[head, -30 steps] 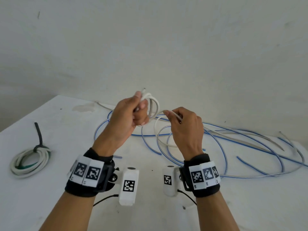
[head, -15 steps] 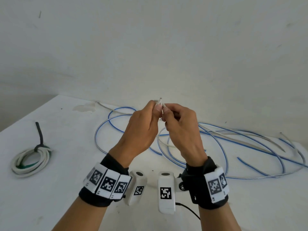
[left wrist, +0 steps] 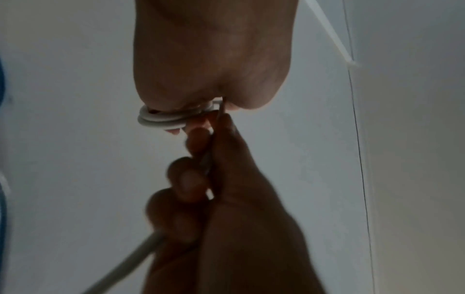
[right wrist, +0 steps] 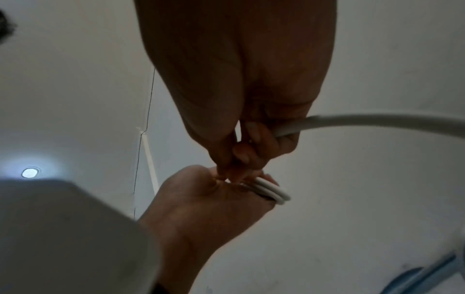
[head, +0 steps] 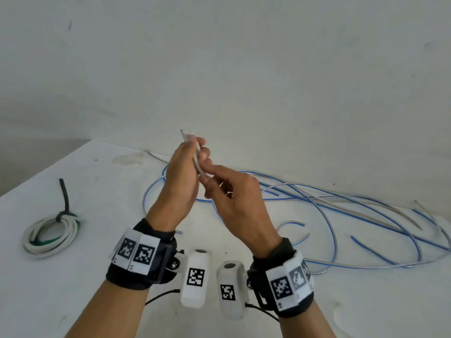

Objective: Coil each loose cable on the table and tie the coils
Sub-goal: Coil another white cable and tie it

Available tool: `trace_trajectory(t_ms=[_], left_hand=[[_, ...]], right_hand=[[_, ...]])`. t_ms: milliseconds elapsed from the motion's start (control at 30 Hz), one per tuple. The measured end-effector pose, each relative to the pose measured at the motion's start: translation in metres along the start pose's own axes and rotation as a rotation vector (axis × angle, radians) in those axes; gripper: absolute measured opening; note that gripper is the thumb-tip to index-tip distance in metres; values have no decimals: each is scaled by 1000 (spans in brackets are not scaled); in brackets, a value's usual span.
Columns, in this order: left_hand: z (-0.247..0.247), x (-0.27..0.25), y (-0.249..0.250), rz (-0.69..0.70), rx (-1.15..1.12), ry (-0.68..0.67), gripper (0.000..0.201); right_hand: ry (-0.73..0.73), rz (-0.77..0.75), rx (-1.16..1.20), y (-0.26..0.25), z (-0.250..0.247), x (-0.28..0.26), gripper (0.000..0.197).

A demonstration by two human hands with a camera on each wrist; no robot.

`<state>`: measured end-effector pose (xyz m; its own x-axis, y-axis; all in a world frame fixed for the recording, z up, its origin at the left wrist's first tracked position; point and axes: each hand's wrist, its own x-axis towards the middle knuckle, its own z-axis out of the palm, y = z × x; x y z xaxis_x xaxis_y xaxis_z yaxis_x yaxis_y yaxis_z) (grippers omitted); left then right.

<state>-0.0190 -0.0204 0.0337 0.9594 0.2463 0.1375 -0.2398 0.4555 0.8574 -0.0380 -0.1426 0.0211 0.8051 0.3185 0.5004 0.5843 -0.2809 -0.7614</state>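
Observation:
My left hand (head: 183, 176) is raised above the table and grips a small coil of white cable (head: 196, 159), whose short end sticks up past the fingertips. The coil's loops (left wrist: 161, 121) show under the left hand (left wrist: 214, 59) in the left wrist view. My right hand (head: 234, 201) sits just below and to the right. Its fingertips pinch the same cable right at the coil (right wrist: 271, 192). The free length of the cable (right wrist: 377, 120) runs out of the curled right hand (right wrist: 239, 79) to the side.
Loose blue-and-white cables (head: 317, 206) sprawl over the back and right of the white table (head: 97, 276). A white coil (head: 51, 235) bound with a black tie (head: 64, 196) lies at the left. A wall stands close behind the table.
The hands came together from about a hand's width apart. The open loops in my left hand are now pressed into a flat bundle, and my right hand has dropped slightly below it.

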Motion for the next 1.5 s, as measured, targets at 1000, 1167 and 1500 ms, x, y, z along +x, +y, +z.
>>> trace_trajectory(t_ms=[1000, 1167, 1500], left_hand=[[-5, -14, -3, 95, 762, -399, 46], [5, -20, -17, 26, 712, -389, 44], [16, -24, -18, 136, 584, -187, 34]], right_hand=[[116, 383, -117, 31, -59, 8, 31], [235, 276, 37, 15, -30, 5, 34], [198, 107, -13, 16, -13, 2, 25]])
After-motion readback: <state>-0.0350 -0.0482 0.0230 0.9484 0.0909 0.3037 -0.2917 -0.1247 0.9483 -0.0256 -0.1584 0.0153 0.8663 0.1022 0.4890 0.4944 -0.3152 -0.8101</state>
